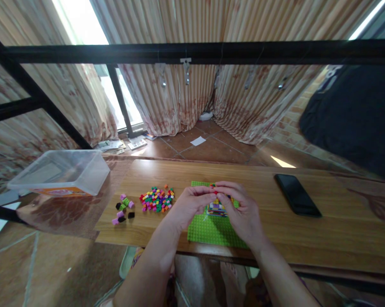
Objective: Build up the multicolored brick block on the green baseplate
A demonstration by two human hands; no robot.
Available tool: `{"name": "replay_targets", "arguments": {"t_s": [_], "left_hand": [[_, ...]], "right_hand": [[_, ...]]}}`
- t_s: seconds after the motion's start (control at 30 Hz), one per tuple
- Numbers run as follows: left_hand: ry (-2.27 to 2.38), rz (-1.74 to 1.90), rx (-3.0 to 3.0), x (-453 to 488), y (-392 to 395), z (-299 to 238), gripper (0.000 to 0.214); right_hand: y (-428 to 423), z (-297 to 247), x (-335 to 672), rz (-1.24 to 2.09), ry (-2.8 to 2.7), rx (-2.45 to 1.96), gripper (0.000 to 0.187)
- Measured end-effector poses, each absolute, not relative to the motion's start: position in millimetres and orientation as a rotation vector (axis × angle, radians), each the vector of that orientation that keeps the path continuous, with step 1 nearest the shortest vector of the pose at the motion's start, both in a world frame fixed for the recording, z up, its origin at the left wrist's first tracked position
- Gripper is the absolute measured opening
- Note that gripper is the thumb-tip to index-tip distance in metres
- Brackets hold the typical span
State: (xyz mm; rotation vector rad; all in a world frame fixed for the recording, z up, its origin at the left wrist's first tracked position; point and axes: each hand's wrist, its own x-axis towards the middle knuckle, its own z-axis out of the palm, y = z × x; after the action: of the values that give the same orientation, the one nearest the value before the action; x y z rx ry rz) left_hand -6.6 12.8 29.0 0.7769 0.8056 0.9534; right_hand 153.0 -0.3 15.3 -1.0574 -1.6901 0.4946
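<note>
A green baseplate (208, 230) lies on the wooden table (323, 230) in front of me. A small multicoloured brick build (216, 208) stands on it. My left hand (190, 204) and my right hand (240, 209) meet above the build, fingers pinched together around a small red brick (215, 192). A heap of small coloured bricks (156, 199) lies left of the plate. Further left sit a few purple, black and green pieces (123, 209).
A clear plastic tub (61, 172) stands at the far left, off the table's end. A black phone (296, 194) lies on the table to the right. A black metal frame (192, 52) crosses overhead. Curtains hang behind, over a tiled floor.
</note>
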Motion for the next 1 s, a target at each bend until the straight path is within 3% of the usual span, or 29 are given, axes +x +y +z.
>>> {"name": "replay_targets", "arguments": {"t_s": [0.7,1.0], "left_hand": [[0.935,1.049,0.699,-12.0,17.7,26.5,0.032],[0.938,1.054,0.694,-12.3,18.1,26.0,0.032]], "right_hand": [[0.9,6.7,174.4,0.467,-1.788,-1.297,0.009],[7.0,-2.2,164.5,0.665,-1.466,-1.350,0.009]]}}
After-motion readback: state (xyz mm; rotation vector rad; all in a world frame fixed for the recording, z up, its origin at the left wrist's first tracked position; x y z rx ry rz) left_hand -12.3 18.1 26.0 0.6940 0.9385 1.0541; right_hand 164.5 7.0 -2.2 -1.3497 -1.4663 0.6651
